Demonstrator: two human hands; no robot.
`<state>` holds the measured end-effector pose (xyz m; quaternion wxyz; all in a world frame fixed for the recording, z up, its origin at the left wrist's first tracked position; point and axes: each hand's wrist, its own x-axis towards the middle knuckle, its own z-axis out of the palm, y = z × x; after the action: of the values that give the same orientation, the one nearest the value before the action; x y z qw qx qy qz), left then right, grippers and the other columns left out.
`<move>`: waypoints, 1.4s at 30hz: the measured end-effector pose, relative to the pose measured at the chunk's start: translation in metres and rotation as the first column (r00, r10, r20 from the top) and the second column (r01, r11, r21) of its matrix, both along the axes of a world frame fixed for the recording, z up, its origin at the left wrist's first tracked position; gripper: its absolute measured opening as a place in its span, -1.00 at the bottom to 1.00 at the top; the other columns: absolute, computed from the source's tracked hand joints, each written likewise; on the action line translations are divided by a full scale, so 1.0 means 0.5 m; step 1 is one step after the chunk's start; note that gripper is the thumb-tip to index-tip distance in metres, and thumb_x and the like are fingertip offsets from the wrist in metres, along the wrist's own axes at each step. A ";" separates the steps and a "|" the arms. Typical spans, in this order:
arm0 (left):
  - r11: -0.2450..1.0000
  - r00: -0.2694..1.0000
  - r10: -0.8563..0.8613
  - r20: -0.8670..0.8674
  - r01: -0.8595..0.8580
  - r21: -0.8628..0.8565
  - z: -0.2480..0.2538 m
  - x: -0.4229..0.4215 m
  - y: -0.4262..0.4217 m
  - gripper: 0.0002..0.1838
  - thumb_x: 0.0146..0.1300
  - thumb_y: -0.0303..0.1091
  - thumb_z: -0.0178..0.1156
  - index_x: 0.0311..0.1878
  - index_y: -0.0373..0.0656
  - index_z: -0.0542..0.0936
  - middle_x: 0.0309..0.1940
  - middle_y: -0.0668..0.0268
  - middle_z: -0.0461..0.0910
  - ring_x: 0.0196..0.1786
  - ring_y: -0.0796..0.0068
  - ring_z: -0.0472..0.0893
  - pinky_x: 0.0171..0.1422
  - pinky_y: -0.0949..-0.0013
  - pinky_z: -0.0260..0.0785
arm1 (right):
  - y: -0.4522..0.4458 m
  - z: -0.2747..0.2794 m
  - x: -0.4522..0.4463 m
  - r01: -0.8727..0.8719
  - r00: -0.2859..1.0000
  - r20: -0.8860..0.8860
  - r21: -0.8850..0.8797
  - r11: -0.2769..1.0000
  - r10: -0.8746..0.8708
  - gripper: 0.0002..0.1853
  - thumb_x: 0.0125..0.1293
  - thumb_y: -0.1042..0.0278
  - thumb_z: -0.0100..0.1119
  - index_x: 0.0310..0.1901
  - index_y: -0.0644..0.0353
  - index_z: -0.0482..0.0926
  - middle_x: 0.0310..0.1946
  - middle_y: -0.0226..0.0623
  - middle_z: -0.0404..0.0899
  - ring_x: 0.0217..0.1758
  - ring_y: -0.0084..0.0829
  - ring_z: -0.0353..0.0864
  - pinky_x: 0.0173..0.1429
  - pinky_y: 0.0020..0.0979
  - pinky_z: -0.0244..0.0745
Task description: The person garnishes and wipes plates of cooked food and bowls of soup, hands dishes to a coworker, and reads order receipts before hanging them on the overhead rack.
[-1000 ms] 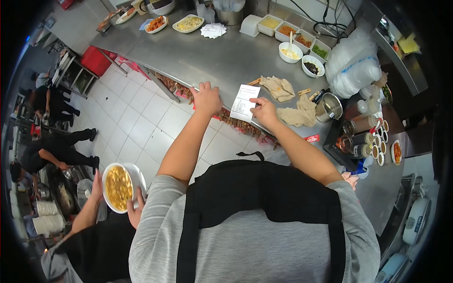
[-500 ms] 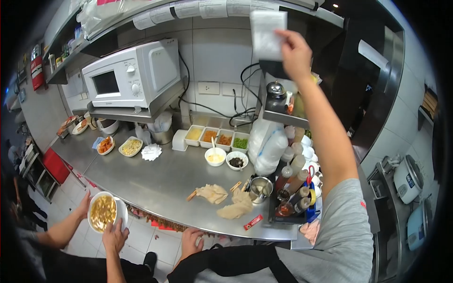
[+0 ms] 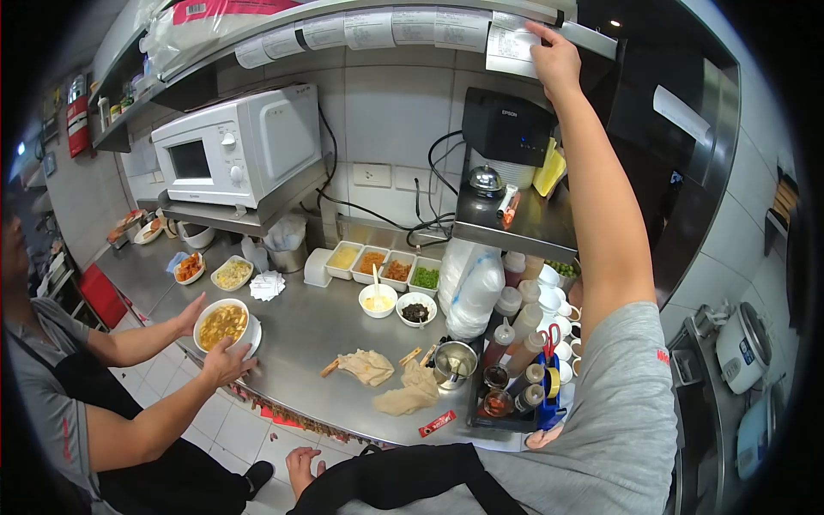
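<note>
High at the shelf edge, my right hand [image 3: 556,62] is closed on a printed order slip [image 3: 510,48], its fingers at the slip's upper right by the rail. The slip hangs at the right end of a row of similar paper slips [image 3: 369,31]. Down at the bottom of the view, my left hand [image 3: 304,468] is in front of the counter edge, loosely curled with the thumb apart, and nothing shows in it. On the counter nearest to it lie two crumpled tan cloths [image 3: 367,366] and a red sachet [image 3: 437,423].
A co-worker [image 3: 129,378] at left holds a bowl of food [image 3: 221,328] over the counter edge. A black Epson printer [image 3: 508,122] and a bell [image 3: 486,178] stand on the small shelf. Sauce bottles [image 3: 499,343], topping containers [image 3: 374,261] and a microwave [image 3: 240,150] line the back.
My right hand has carried the slip up to the rail, uncovering the printer. The co-worker has moved nearer, bringing the bowl up and right over the counter edge.
</note>
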<state>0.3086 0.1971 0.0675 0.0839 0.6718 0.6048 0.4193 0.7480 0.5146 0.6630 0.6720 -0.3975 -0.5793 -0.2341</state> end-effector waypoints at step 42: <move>0.915 0.398 0.403 0.824 -0.141 -0.379 0.109 -0.461 0.375 -0.48 0.36 0.11 -0.15 0.32 0.19 0.20 0.13 0.16 0.23 0.09 0.28 0.33 0.12 0.20 0.30 | -0.300 -0.927 -0.461 -0.673 0.168 -0.935 -0.340 -0.657 0.312 -0.59 0.39 0.34 -0.06 0.24 0.25 0.28 0.05 -0.16 0.44 -0.01 -0.43 0.50 0.02 -0.39 0.45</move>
<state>0.0782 0.3845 0.1220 0.4008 0.2259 0.6190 0.6365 0.5174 0.3644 0.1997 0.2287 -0.2641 -0.5382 0.7670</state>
